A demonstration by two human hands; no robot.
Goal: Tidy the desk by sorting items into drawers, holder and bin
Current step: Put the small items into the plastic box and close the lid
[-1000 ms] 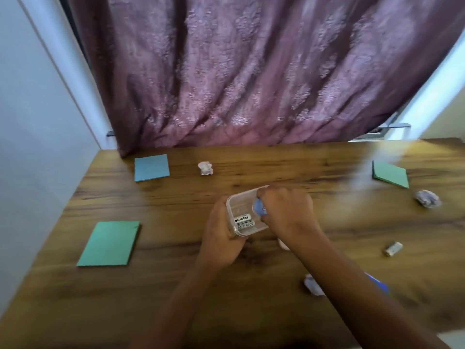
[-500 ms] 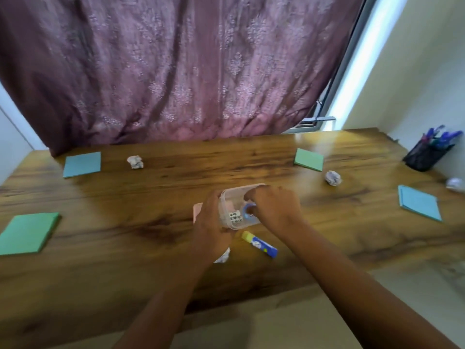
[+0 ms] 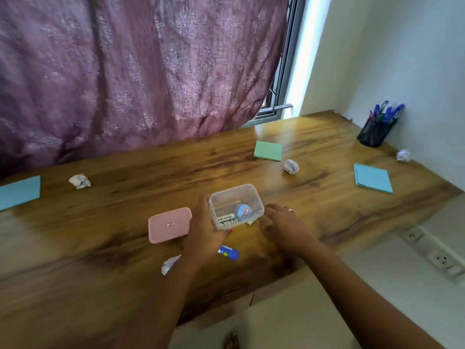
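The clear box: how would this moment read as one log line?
left hand: holds clear box | right hand: on desk | pink lid: off

We saw daylight entering through the uncovered strip of window (image 3: pixel 299 59) right of the purple curtain (image 3: pixel 130 71), washing that strip out to near white. It laid a pale sheen on the wooden desk (image 3: pixel 289 132) just below it, while the near left of the desktop stayed darker. Soft shadows sat under both forearms. The wide lens bowed the desk edge and tilted the walls. Fine detail was smeared throughout, most at the bottom of the frame.
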